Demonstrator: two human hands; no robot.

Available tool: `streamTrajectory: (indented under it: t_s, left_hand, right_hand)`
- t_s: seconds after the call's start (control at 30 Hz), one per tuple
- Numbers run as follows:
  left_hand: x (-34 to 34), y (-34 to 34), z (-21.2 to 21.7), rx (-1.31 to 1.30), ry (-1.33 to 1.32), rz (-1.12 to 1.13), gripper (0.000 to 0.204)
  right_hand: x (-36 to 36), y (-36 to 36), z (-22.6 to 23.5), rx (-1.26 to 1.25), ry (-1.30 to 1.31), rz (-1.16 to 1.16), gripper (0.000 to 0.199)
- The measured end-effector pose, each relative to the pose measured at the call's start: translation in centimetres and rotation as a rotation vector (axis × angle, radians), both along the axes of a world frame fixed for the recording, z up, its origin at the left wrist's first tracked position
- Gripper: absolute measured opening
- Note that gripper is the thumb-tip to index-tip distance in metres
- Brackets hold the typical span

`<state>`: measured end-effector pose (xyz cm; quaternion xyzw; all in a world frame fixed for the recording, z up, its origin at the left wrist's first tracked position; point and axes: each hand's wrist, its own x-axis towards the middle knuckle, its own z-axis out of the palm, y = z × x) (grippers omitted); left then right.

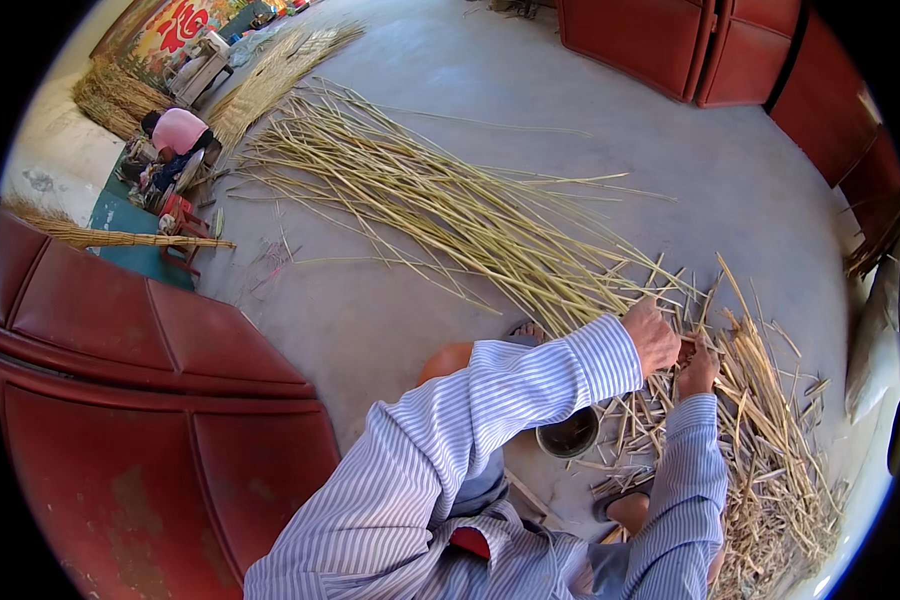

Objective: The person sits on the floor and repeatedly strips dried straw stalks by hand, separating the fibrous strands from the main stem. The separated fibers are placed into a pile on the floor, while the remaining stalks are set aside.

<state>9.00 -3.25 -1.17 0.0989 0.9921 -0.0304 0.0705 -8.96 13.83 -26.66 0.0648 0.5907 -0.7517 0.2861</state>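
At three o'clock: left hand (652,336) and right hand (698,370), close together, curled; cannot tell item pinched. Long stalks (420,200), twelve o'clock.

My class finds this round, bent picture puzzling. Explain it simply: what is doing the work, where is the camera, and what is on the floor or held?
There is no machine: a person works bare-handed, wearing a wide camera on the head that looks down and bends straight edges. The left hand and right hand are close together near one end of long stalks on the grey floor. Exactly what they hold is too small to tell. A pile of short pieces lies to the right; a round container stands below the left sleeve.
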Motion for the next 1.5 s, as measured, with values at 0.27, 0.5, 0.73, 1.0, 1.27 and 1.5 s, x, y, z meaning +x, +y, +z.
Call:
streamTrajectory:
  t_s: [0.27,0.5,0.73,1.0,1.27,1.5]
  left_hand:
    - [0.7,-1.9,-2.3,0.429,0.322,-0.097,0.009]
    - [1.7,-2.5,-0.9,0.216,0.042,0.001,0.027]
    - [0.9,-1.7,-1.0,0.224,-0.028,0.034,0.030]
    - [-0.4,0.8,-1.7,0.210,-0.139,0.035,0.037]
    - [-2.6,2.4,-3.0,0.231,-0.195,-0.006,0.037]
    - [-4.6,4.1,-4.2,0.206,-0.303,-0.017,0.037]
  right_hand:
    - [-4.0,-5.5,1.1,0.218,-0.018,-0.016,0.021]
    - [-8.3,-6.0,9.8,0.383,0.263,0.074,0.038]
    - [-1.3,7.2,1.4,0.935,0.711,0.089,0.047]
    - [2.9,13.7,-8.7,1.480,0.700,0.662,0.032]
    - [-6.9,21.9,-7.2,1.776,0.659,0.012,0.061]
    - [-5.0,26.9,-9.2,1.436,0.436,0.910,0.085]
